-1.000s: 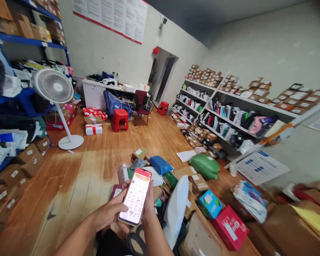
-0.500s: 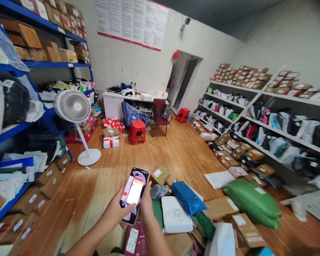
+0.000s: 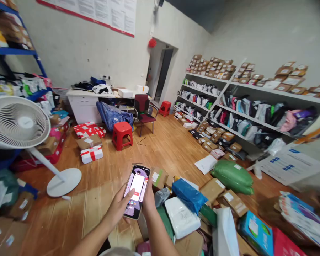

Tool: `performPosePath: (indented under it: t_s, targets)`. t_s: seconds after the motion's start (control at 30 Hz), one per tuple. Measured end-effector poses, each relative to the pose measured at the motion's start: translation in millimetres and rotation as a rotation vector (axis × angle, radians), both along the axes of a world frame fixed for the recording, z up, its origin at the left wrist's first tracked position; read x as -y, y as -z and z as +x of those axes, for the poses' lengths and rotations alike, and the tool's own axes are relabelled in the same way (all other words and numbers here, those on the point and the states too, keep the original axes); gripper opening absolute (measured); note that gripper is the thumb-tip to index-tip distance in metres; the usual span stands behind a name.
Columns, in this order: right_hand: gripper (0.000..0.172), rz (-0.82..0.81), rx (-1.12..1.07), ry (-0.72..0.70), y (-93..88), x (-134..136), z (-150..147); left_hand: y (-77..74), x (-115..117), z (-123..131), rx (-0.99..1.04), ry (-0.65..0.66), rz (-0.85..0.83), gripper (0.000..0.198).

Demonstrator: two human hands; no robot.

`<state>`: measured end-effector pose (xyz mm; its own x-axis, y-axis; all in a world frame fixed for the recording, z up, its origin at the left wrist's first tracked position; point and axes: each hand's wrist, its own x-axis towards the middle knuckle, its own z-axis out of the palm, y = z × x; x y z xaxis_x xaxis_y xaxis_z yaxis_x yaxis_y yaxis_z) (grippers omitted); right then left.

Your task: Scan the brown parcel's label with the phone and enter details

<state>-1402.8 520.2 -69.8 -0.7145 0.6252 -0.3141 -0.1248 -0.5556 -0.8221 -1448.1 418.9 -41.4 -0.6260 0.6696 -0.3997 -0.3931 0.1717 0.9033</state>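
Note:
I hold a smartphone [image 3: 136,191] in front of me with both hands, its lit screen facing me. My left hand [image 3: 116,208] wraps the phone's left edge, with the thumb lying over the lower part of the screen. My right hand [image 3: 149,199] grips the right edge from behind, fingers closed round it. Just beyond and below the phone lies a heap of parcels on the wooden floor: a blue bag [image 3: 188,195], a white bag [image 3: 181,221], a small cardboard box [image 3: 159,176] and a green bag [image 3: 232,176].
A white standing fan [image 3: 18,122] is at the left before blue shelving [image 3: 33,53]. A red stool [image 3: 122,134], a dark red chair [image 3: 144,110] and a white desk [image 3: 85,103] stand at the back. White shelves [image 3: 245,117] of parcels line the right wall. A doorway [image 3: 161,73] opens behind.
The view has swung, so the fan now sits nearer at the left. The phone stays in both hands; its screen has gone from a red app page to a different page.

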Motion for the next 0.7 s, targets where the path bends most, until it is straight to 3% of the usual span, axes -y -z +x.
performPosePath:
  t_s: [0.17,0.3,0.5,0.7]
  targets:
    - [0.077,0.054,0.040,0.093,-0.1,0,-81,1.8,-1,-96,0.089,0.161,0.066,0.083]
    - [0.079,0.145,0.062,0.171,-0.8,-3,-132,1.6,-3,-158,0.252,0.247,0.122,0.083]
    - [0.065,0.288,0.048,0.228,-6.3,-13,-172,5.9,-23,-222,0.390,0.316,0.227,0.073]
    - [0.045,0.325,0.043,0.206,-13.2,-42,-205,7.3,-65,-274,0.443,0.373,0.229,0.078]
